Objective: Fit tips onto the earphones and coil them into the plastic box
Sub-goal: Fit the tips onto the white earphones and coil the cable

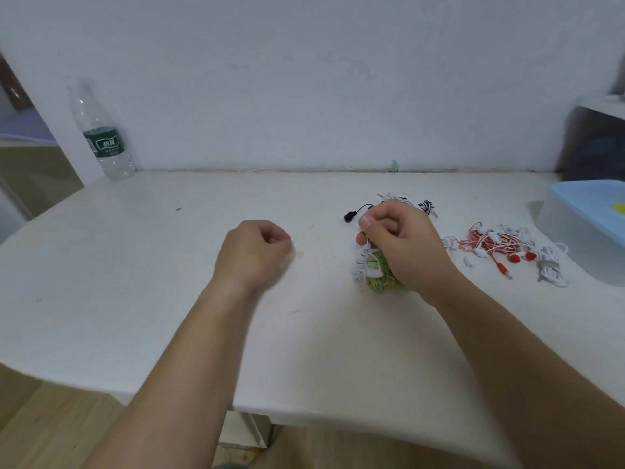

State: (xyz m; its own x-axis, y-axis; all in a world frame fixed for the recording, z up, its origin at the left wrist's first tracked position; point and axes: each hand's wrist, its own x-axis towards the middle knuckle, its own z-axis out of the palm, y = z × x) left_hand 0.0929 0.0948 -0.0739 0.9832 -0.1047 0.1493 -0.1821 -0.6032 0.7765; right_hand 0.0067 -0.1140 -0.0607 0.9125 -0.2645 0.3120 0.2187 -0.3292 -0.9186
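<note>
My right hand [400, 247] hovers over a tangle of white and green earphones [373, 274] on the white table [169, 282]. Its thumb and fingers pinch a white earphone from the tangle, and white cable hangs under the fingers. Behind that hand lie more earphones, among them a black earbud [350, 216] on its cable. My left hand [253, 253] is to the left, just above the table, with its fingers curled in. A faint translucent smear sits by its fingertips; I cannot tell whether anything is held. The plastic box [575, 231] with a blue lid stands at the right edge.
A pile of red-and-white earphones [490, 245] and a white coiled set [551, 267] lie between my right hand and the box. A clear water bottle [101, 137] stands at the back left against the wall. A dark object [595, 147] rises behind the box.
</note>
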